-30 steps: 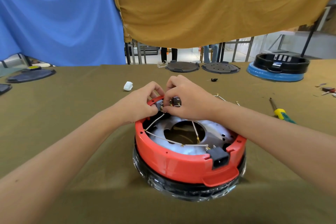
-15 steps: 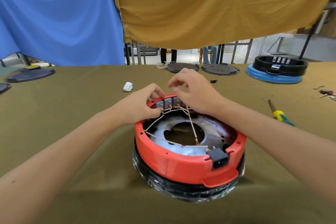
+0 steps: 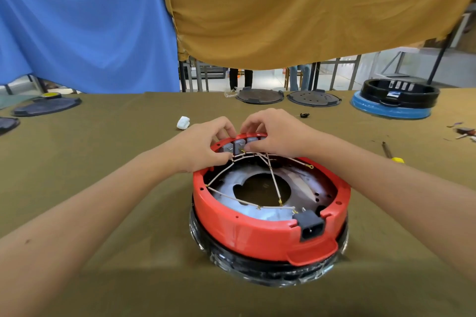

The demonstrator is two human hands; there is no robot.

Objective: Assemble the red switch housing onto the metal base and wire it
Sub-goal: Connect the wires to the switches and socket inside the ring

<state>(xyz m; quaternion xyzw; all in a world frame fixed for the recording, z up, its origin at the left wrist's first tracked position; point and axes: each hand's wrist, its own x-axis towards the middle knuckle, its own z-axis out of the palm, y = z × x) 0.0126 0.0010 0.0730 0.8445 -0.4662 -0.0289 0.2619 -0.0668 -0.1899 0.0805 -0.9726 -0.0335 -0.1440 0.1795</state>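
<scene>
The red switch housing rings a silvery metal base on the olive table, with a black power socket at its near right. Thin white wires cross the inside toward grey switch blocks at the far rim. My left hand pinches wire ends beside the left switch blocks. My right hand pinches at the switch blocks from the right; its fingertips hide what it holds.
A yellow-handled screwdriver lies to the right. A white plug piece and a small black part lie behind the housing. Black round lids and a blue-and-black base stand at the far edge.
The switch blocks went from my fingers into the far rim of the housing. My right hand lifted, then came back down onto them. The wires now fan out from the blocks.
</scene>
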